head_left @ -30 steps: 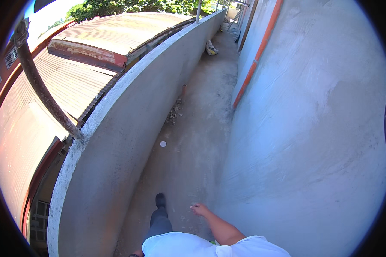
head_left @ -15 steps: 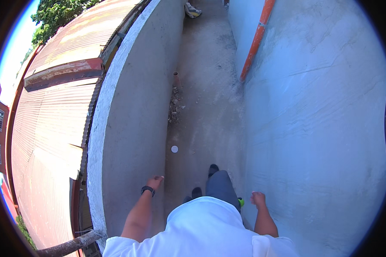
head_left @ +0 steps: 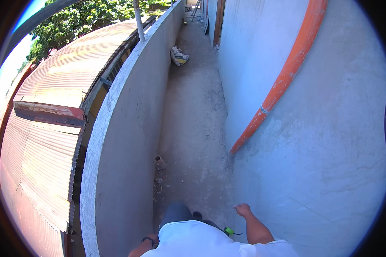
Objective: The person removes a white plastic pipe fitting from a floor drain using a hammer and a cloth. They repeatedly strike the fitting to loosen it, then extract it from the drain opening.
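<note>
My right hand (head_left: 243, 209) swings in front of my body, near the right-hand wall. Its fingers are curled in, and nothing shows in them. Low at the left, beside the parapet, my left hand (head_left: 153, 238) is mostly covered by my white shirt (head_left: 197, 237), so its fingers cannot be made out. A dark watch (head_left: 148, 240) circles that wrist. Something bright green (head_left: 229, 231) sticks out at my waist on the right side. Neither hand touches the walls.
A narrow concrete walkway (head_left: 191, 111) runs ahead between a low parapet (head_left: 124, 128) and a plastered wall (head_left: 313, 171). An orange pipe (head_left: 283, 85) slants down that wall. A short pipe stub (head_left: 159, 159) with rubble stands at left; a sack (head_left: 178, 56) lies farther on. Corrugated roofing (head_left: 43, 150) lies beyond the parapet.
I have walked forward: the orange pipe, stub and sack are nearer, and the white disc has left view. My left hand has drawn back beside my shirt; my right hand has swung inward.
</note>
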### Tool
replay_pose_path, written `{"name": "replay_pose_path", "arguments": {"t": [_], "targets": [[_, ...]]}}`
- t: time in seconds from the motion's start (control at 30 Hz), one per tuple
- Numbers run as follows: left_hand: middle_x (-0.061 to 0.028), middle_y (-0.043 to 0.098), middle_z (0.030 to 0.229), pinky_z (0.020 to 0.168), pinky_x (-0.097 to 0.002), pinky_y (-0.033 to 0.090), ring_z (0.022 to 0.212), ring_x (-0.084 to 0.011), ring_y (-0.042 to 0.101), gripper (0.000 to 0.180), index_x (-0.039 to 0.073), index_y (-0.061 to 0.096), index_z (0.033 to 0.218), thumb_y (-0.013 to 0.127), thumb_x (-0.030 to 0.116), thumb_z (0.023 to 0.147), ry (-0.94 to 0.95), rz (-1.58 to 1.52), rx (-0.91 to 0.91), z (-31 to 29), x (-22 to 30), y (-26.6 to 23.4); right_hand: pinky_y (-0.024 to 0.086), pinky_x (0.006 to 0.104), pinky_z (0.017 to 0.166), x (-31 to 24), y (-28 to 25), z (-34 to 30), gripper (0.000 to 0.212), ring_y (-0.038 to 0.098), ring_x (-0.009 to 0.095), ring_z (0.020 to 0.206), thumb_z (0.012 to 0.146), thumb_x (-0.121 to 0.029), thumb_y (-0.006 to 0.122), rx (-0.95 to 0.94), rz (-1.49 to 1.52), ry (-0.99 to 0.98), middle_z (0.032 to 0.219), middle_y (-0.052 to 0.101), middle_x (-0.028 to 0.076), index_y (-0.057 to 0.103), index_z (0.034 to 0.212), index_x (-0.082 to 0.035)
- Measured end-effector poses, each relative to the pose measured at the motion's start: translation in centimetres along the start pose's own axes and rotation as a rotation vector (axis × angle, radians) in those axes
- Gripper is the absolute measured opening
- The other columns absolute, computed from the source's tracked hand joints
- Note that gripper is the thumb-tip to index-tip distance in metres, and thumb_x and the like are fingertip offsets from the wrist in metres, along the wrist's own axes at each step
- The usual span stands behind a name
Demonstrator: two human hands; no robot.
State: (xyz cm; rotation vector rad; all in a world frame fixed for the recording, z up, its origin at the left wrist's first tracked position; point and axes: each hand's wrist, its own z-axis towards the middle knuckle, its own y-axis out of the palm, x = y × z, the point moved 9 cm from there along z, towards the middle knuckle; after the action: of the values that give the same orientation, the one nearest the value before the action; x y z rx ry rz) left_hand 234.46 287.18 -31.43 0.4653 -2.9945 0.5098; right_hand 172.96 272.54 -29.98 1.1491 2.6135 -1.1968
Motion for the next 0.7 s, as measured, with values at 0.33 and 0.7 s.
{"name": "replay_pose_path", "arguments": {"t": [0.33,0.7], "targets": [[-0.0190,0.069,0.123,0.099,-0.0430,0.049,0.116,-0.0335,0.065,0.052,0.010,0.065,0.129,0.058,0.049,0.095,-0.140,-0.434,0.019,17.5,12.3,-40.1,0.053,0.0331,0.062,-35.0,-22.1,31.8,0.031,0.068,0.017,0.071,0.093,-0.030,0.070,0.128,0.747,-0.139,0.085,0.070,0.007,0.071,0.102,0.000],[-0.0162,0.072,0.115,0.094,-0.0389,0.052,0.107,-0.0301,0.068,0.056,0.001,0.069,0.118,0.066,0.049,0.090,0.287,-0.668,0.652,33.6,37.6,-111.1,0.059,0.0458,0.071,-38.8,-28.8,50.2,0.034,0.072,0.029,0.084,0.093,-0.034,0.066,-0.274,0.502,0.601,0.102,0.072,0.013,0.068,0.117,-0.010]]}}
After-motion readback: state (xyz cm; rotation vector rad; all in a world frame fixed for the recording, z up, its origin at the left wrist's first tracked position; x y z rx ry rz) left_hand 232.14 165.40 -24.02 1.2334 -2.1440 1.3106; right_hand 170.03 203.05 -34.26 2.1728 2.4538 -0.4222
